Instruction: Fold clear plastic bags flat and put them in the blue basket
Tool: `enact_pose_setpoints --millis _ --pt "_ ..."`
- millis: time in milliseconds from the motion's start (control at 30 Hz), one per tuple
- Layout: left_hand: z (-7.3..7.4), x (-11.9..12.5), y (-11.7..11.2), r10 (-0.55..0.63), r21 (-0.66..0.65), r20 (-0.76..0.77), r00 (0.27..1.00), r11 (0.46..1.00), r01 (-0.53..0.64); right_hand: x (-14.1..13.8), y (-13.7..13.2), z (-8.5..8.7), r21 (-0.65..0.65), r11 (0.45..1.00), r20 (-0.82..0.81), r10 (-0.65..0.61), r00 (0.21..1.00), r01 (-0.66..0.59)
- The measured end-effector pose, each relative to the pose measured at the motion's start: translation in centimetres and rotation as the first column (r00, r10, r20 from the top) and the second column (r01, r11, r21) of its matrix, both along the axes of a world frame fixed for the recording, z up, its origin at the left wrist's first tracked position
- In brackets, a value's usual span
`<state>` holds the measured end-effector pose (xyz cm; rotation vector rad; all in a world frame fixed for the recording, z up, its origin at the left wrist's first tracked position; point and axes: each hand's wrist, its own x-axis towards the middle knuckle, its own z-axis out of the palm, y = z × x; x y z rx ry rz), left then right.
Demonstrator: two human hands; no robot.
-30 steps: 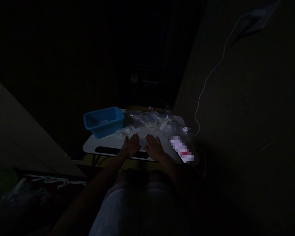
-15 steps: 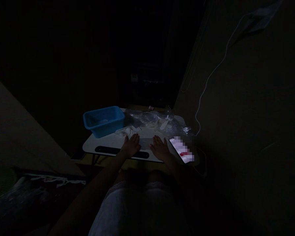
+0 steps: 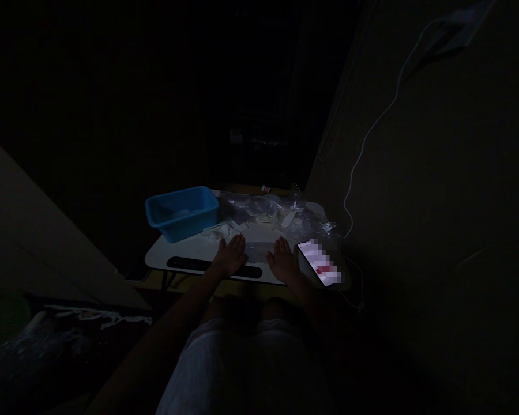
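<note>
My left hand (image 3: pixel 230 256) lies flat at the left end of a clear plastic bag (image 3: pixel 257 252) on the small white table (image 3: pixel 158 255). At the bag's right end, my right hand (image 3: pixel 283 262) is also flat, its fingers stretched out and thumb apart. Neither hand grips anything. A lit phone (image 3: pixel 318 262), partly pixelated, lies just right of my right hand. Beyond my left hand is a pale crumpled piece (image 3: pixel 220 231) whose kind the dim light hides.
A blue plastic basin (image 3: pixel 184 216) stands at the table's back left. Crumpled clear plastic (image 3: pixel 263 204) with pale scraps (image 3: pixel 289 218) spreads along the back. A white cable (image 3: pixel 383 118) hangs down the right wall. A black slot (image 3: pixel 190 264) runs along the front edge.
My right hand has shifted slightly right and turned a little, closer to the phone. My left hand stays in place.
</note>
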<state>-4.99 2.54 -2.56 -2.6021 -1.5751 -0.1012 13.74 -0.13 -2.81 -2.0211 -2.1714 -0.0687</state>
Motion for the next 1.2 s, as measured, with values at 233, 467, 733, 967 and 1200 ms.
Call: enact_pose_setpoints --millis 233,467,733,967,1200 --pt "-0.2 0.0 0.1 0.008 0.000 -0.011 1.000 1.000 -0.008 -0.1 0.0 -0.2 -0.009 0.998 -0.008 -0.065 0.998 0.065" --pt "-0.7 -0.1 0.3 0.004 0.043 -0.009 1.000 0.999 -0.004 -0.1 0.0 -0.2 -0.012 0.998 -0.002 -0.056 0.998 0.056" --pt "-1.1 -0.4 0.4 0.023 0.073 0.046 0.999 0.997 -0.026 0.0 -0.1 -0.3 0.007 0.999 -0.021 -0.047 0.999 0.047" --pt "-1.1 -0.6 0.3 -0.118 0.058 0.118 0.986 0.992 0.111 0.2 -0.2 -0.3 0.087 0.995 -0.040 -0.034 0.999 0.037" --pt "-1.2 -0.7 0.4 -0.125 0.058 0.129 0.984 0.991 0.118 0.4 -0.5 -0.2 0.235 0.972 -0.036 0.007 0.999 0.001"
